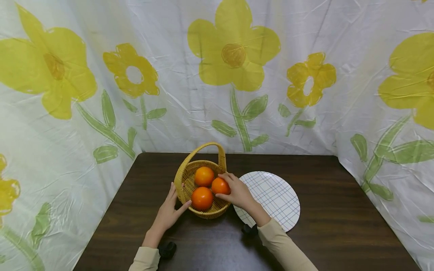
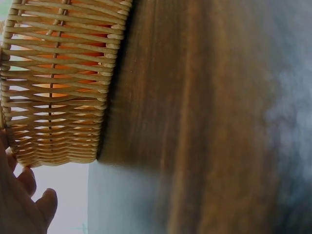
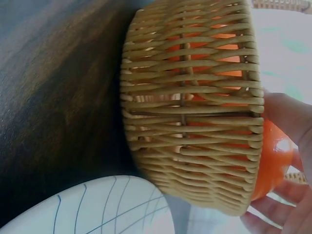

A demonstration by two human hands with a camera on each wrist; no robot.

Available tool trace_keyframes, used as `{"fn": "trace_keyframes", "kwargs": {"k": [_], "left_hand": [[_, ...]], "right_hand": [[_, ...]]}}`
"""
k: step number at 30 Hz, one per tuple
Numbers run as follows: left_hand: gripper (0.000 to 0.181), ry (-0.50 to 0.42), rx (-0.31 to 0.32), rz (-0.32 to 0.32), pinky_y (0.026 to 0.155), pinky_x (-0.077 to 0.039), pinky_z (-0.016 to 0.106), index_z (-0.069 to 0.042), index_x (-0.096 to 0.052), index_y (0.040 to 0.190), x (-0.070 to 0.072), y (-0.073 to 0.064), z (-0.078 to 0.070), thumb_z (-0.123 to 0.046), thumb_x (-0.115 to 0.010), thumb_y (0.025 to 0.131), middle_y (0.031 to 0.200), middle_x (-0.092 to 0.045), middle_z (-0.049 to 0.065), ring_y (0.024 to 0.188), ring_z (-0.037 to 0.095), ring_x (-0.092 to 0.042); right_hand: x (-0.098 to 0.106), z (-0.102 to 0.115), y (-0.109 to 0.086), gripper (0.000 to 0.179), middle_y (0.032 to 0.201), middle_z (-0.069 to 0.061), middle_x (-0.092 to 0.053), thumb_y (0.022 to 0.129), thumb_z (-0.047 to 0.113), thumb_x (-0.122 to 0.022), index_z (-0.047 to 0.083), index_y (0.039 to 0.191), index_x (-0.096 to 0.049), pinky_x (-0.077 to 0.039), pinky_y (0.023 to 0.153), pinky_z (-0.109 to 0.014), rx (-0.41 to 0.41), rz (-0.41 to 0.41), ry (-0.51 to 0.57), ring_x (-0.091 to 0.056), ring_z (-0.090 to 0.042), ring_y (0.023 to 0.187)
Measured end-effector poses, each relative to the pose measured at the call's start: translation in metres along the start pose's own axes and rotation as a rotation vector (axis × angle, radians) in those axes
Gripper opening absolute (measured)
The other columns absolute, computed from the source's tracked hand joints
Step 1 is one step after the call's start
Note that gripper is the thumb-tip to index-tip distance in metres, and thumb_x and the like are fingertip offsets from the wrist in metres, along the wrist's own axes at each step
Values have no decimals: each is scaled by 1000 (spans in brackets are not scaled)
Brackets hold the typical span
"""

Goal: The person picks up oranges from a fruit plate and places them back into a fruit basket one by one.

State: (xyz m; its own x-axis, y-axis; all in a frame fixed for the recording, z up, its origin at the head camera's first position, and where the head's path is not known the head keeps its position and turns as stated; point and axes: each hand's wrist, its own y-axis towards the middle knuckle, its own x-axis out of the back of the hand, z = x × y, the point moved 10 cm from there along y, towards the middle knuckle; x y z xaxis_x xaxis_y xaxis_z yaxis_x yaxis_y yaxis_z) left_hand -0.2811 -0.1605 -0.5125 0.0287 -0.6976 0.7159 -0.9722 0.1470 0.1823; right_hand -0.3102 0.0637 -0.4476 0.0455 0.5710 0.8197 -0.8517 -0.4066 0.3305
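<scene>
A yellow wicker basket [image 1: 210,214] with a tall arched handle stands on the table and holds three oranges. One orange [image 1: 204,176] lies at the back and another orange [image 1: 202,198] at the front. My right hand [image 1: 239,192] reaches over the right rim, thumb and fingers round the third orange [image 1: 221,186]. In the right wrist view that orange [image 3: 274,158] shows partly above the rim. My left hand [image 1: 167,212] holds the basket's left side near the handle's foot, its thumb by the front rim. The left wrist view shows only part of these fingers [image 2: 28,180] beside the weave.
A white round plate [image 1: 274,195] with a blue grid lies just right of the basket, partly under my right forearm. The dark wooden table [image 1: 322,233] ends at a flowered curtain [image 1: 183,124] at the back. Black wrist straps [image 1: 167,250] sit on both arms.
</scene>
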Motion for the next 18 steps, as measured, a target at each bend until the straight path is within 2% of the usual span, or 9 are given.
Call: {"fn": "trace_keyframes", "kwargs": {"k": [6, 11, 18], "left_hand": [[72, -20, 2, 15, 97, -32, 64, -42, -18, 146, 2, 0, -1, -55, -55, 86, 156, 2, 0, 140, 34, -16], [71, -21, -16, 29, 97, -31, 65, -41, -19, 146, 3, 2, -2, -55, -56, 86, 156, 1, -5, 142, 31, -10], [73, 36, -106, 24, 106, -16, 63, -32, -26, 147, 9, 6, -12, -51, -60, 85, 156, -12, -4, 142, 33, -6]], "right_hand": [[-6, 1, 1, 68, 125, -10, -54, 75, 42, -75, 14, 131, -52, -49, 81, -45, 27, 30, -51, -58, -27, 101], [-8, 0, 3, 69, 127, -9, -53, 74, 43, -75, 14, 132, -51, -48, 83, -45, 28, 53, -63, -57, -26, 103], [-10, 0, 3, 69, 129, -11, -52, 76, 45, -73, 14, 133, -50, -47, 84, -46, 31, 86, -77, -55, -29, 108]]}}
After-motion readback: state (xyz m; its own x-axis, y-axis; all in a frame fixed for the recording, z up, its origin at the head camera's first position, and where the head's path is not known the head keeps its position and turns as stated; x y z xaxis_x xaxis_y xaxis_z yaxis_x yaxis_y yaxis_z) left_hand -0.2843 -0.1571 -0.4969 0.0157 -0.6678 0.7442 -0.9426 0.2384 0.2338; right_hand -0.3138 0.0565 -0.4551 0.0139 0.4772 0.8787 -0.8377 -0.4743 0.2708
